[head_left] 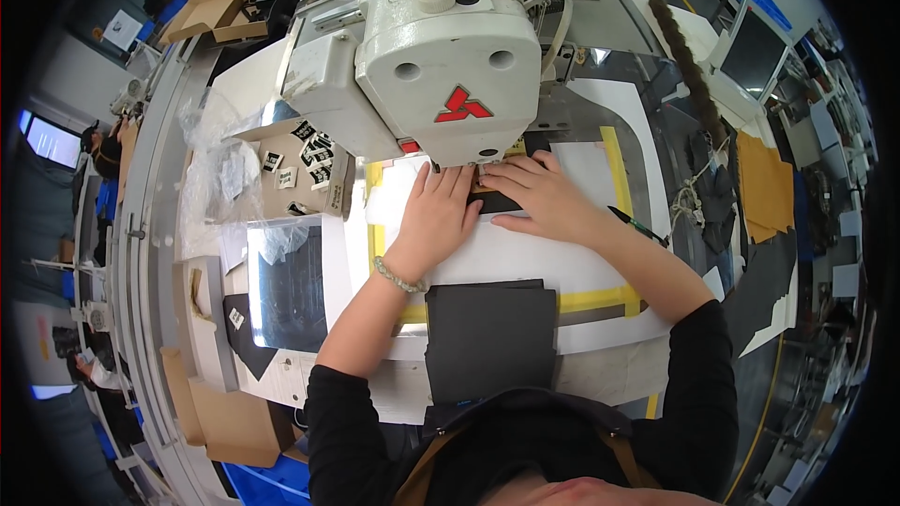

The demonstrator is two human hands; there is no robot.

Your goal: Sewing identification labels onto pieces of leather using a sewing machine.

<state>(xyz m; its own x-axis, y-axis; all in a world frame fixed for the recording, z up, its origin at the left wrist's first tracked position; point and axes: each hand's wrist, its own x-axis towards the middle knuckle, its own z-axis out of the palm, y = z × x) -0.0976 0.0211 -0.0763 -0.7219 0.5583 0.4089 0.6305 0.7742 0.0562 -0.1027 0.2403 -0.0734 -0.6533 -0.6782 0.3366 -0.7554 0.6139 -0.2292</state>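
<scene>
My left hand (434, 214) lies flat below the head of a white industrial sewing machine (450, 66), its fingers stretched forward and a beaded bracelet on its wrist. Beside it my right hand (539, 195) is also flat, fingers pointing inward. Between and under the fingertips is a small black piece (489, 202) with a brownish strip near its top; the fingers partly cover it. It rests on a white sheet (497, 258) edged with yellow tape (600, 300). Close to my body, a stack of black rectangular pieces (491, 342) overlaps the sheet's near edge.
A cardboard box (272, 192) of small black and white labels stands left of the machine, beside crumpled clear plastic (220, 169). A pen (639, 226) lies by my right forearm. Farther right are dark material scraps (757, 295), orange-yellow sheets (764, 187) and a control screen (753, 52).
</scene>
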